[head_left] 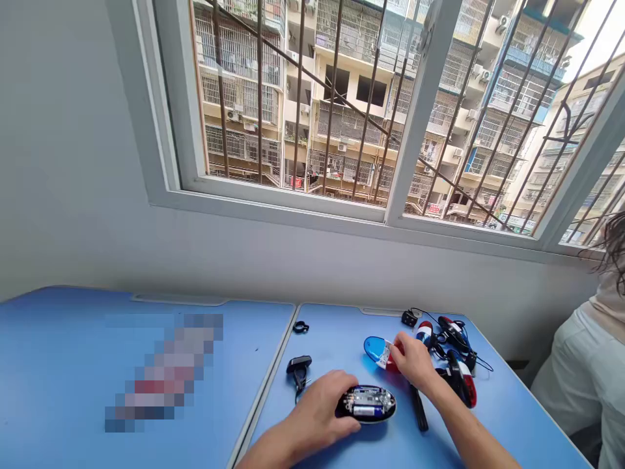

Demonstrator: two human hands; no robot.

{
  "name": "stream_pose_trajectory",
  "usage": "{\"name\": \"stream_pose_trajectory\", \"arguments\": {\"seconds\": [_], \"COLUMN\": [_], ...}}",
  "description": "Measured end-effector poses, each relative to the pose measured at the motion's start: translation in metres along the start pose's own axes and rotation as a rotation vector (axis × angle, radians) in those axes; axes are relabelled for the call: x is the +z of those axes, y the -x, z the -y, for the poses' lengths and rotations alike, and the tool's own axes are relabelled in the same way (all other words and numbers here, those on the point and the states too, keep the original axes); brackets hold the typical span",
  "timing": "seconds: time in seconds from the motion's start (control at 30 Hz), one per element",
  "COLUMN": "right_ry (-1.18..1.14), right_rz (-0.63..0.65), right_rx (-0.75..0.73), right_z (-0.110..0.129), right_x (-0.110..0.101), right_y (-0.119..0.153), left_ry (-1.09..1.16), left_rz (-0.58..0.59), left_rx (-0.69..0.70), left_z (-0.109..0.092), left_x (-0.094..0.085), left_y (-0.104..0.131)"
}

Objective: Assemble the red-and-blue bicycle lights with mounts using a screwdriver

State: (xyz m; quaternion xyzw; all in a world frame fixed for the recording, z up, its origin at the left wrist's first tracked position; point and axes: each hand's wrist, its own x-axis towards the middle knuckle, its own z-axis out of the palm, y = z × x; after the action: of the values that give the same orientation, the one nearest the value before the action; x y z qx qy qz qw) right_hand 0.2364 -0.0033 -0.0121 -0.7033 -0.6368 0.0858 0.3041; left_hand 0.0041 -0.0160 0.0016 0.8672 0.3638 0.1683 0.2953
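Opened light unit [366, 404] is clasped at its end by left hand [319, 412] | blue-red cover [381, 352] is pinched by right hand [414, 359] | blue desk [342, 339]

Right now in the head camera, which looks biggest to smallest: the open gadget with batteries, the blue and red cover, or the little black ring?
1. Open gadget, though it's nearest.
2. Cover, partly hidden.
3. Ring.

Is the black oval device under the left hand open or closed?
Open. The black oval device, touched by the left hand, has no cover: its batteries and inner parts show from above.
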Motion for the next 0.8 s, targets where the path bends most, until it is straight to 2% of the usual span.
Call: {"name": "stream_pose_trajectory", "arguments": {"seconds": [0.2,0.57,0.67,0.8], "right_ry": [-0.482,-1.044,-1.196,-1.192], "right_rz": [0.174,0.429,0.428,0.372], "right_rx": [0.119,0.358,0.414,0.481], "right_z": [0.004,0.012,0.012,0.008], "right_x": [0.013,-0.008,-0.011,-0.007], "right_y": [0.005,0.017,0.014,0.01], "left_ry": [0.002,0.029,0.03,0.018], "left_rz": [0.01,0.087,0.081,0.092], "left_rx": [-0.031,0.009,0.027,0.024], "left_z": [-0.002,0.008,0.011,0.012], "left_x": [0.001,0.006,0.008,0.008], "left_y": [0.002,-0.003,-0.003,-0.003]}}
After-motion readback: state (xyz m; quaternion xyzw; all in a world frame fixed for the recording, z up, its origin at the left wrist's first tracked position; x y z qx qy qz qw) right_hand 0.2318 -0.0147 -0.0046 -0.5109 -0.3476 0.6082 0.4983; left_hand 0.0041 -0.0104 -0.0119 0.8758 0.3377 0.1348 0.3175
